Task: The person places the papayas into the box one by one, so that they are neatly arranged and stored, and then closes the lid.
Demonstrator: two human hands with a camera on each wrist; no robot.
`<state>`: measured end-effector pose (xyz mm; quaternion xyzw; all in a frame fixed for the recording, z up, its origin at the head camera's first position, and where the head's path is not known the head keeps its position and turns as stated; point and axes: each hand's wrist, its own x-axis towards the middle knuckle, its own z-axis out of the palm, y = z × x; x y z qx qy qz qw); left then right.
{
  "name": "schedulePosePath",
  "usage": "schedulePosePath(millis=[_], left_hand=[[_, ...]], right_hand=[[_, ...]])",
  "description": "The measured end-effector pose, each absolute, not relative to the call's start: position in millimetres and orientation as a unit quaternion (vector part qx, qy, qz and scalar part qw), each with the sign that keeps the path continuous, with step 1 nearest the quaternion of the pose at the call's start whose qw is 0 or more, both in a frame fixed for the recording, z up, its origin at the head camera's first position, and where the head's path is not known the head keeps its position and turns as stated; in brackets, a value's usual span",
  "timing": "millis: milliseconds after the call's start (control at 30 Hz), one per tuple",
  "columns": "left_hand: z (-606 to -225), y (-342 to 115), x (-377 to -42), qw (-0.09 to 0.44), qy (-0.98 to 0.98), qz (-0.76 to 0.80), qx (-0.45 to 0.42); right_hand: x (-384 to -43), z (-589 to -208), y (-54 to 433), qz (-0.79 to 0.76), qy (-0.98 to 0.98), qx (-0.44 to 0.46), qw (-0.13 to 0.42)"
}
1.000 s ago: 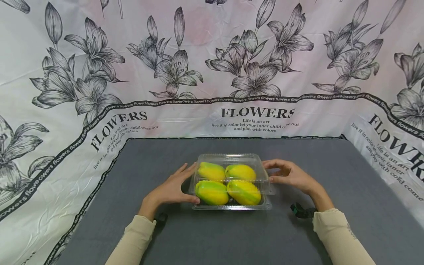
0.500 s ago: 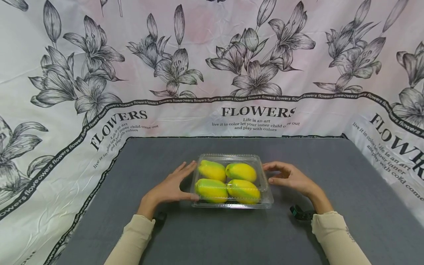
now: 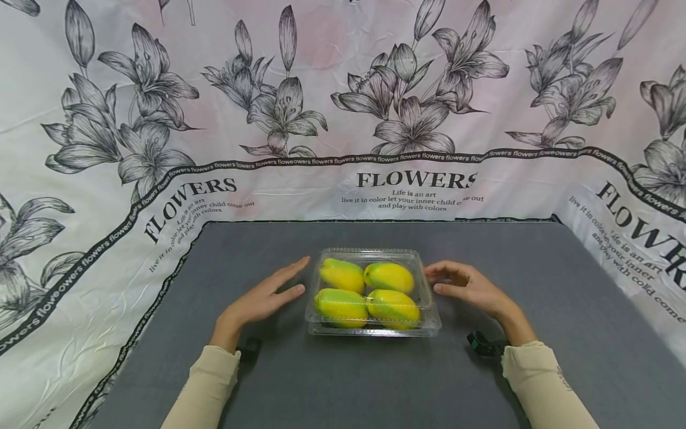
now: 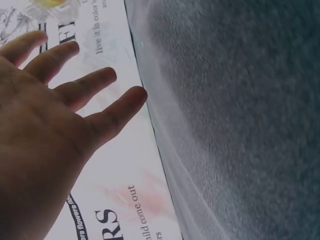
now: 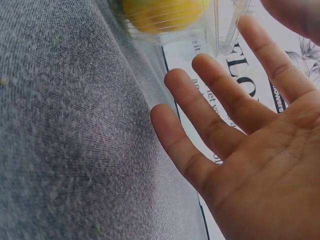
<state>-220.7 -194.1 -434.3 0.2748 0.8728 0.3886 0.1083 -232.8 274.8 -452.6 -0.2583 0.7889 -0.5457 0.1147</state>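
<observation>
A clear plastic clamshell box [image 3: 375, 327] sits on the grey table, its lid down over several yellow-green mangoes [image 3: 393, 307]. To the left of the box, my left hand [image 3: 261, 301] is held apart from it, fingers straight and thumb spread. The left wrist view shows that palm [image 4: 45, 117] bare, with nothing in it. On the other side, my right hand [image 3: 468, 286] has its fingertips right at the box's right edge, fingers loosely bent. In the right wrist view its fingers [image 5: 195, 105] are spread, and one mango [image 5: 167, 14] shows through the plastic.
The grey tabletop [image 3: 370, 387] spreads around the box on all sides. Behind it hangs a white cloth [image 3: 300, 196] printed with lilies and lettering, which also runs along both sides of the table. Dark wrist straps [image 3: 485, 344] show beside the rolled sleeves.
The box's lid, raised a little at first, has come down over the mangoes. My left hand has let go of the box's left side and drawn away leftward. The right hand has barely moved.
</observation>
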Motion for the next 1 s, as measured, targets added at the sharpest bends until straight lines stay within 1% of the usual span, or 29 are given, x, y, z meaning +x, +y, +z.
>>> schedulePosePath(millis=[167,300,433,1000], left_hand=[[-436,-190,-221,0.119,0.865,0.385,0.299],[-436,-186,-220,0.137,0.87,0.378,0.286],[-437,-184,-219,0.134,0.881,0.364,0.27],[-436,-176,-214,0.119,0.912,0.31,0.242]], right_hand=[[-231,-452,276,-0.542,0.793,-0.249,0.123],[-229,-451,277,-0.54,0.792,-0.252,0.132],[-228,-450,276,-0.536,0.789,-0.261,0.149],[-215,-440,263,-0.512,0.763,-0.293,0.264]])
